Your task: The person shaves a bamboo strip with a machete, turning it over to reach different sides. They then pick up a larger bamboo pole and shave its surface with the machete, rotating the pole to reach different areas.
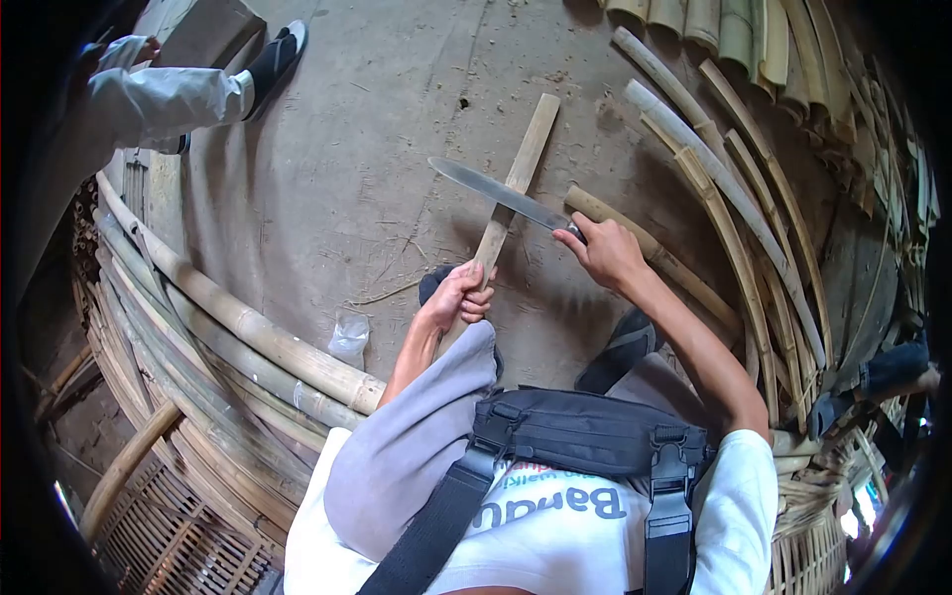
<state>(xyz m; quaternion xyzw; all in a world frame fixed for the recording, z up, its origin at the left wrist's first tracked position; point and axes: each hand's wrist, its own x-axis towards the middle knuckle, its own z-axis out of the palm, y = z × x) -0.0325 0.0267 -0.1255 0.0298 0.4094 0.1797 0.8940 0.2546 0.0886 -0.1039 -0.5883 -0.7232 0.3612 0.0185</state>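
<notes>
My left hand is closed around the lower part of a flat bamboo strip, which slants up and away from my knee. In my right hand is the handle of a long-bladed knife, its fingers wrapped round it. The blade points to the upper left and crosses over the strip above my left hand. Most of the knife's handle is hidden by my fingers. Just beyond my right hand, a round bamboo piece lies on the floor.
Long bamboo poles run along the left. More split bamboo lengths lie at the right, with further pieces at the top. A clear plastic bag sits on the floor. Another person's leg is at upper left.
</notes>
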